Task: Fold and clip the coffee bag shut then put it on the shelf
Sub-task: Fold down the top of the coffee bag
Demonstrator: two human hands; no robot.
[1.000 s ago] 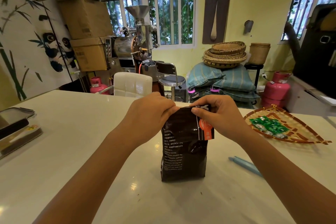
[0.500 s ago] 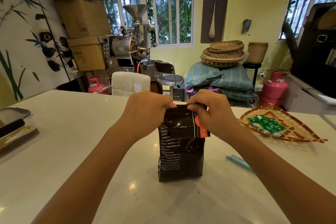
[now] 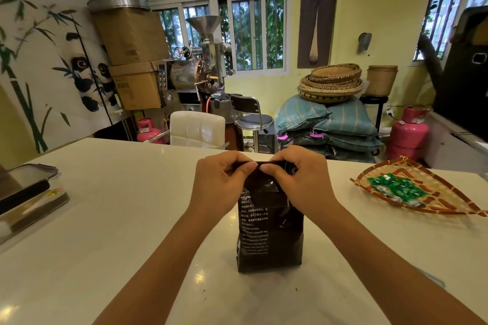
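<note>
Black coffee bag [image 3: 269,235] stands upright on the white table [image 3: 105,219], its folded top pinched between thumbs and fingers of the left hand [image 3: 220,183] and right hand [image 3: 303,182]

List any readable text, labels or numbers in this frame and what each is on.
None reads clearly enough to quote.
Coffee bag: block of small white print, seemingly Chinese lines above Latin lines; too small and blurred to read.
Cardboard boxes: faint dark printing, illegible.
Pink gas cylinder: small white tag, illegible.
Green packets in the woven tray: no legible print.
The left hand and right hand cover the bag's top.
</note>
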